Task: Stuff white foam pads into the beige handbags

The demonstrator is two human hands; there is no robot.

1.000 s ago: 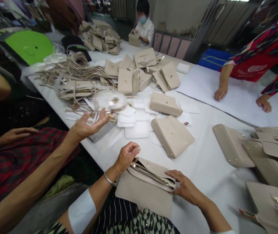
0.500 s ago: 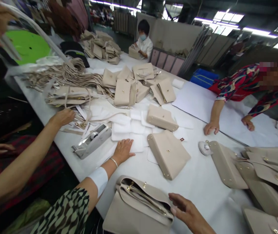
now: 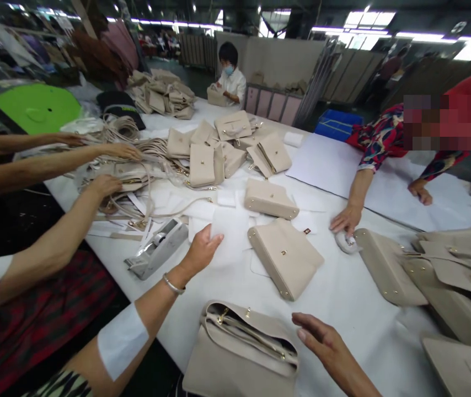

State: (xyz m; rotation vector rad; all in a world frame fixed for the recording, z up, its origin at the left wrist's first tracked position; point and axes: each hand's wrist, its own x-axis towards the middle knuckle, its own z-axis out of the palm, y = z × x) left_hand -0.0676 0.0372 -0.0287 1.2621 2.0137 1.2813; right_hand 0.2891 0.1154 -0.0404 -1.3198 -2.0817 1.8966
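Note:
A beige handbag (image 3: 235,358) lies open at the table's near edge, its gold zip and clasp showing. My right hand (image 3: 322,342) hovers just right of the bag, fingers stretched out and holding nothing. My left hand (image 3: 200,251) reaches forward and pinches the edge of a white padding sheet (image 3: 229,234), which is lifted slightly off the table. Several more white pads (image 3: 225,198) lie beyond it. A closed beige bag (image 3: 285,256) rests to the right of the sheet.
A grey tape dispenser (image 3: 156,248) stands left of my left hand. Co-workers' arms (image 3: 53,242) reach over straps (image 3: 136,149) at the left. Another person's hand (image 3: 345,223) rests on a small white object. Beige bags (image 3: 426,264) crowd the right; a large white sheet (image 3: 384,176) lies beyond.
My left hand left the bag's opening, reached to the white pads, lay flat, and now lifts one. My right hand released the bag's end. The person on the right has reached the small white object.

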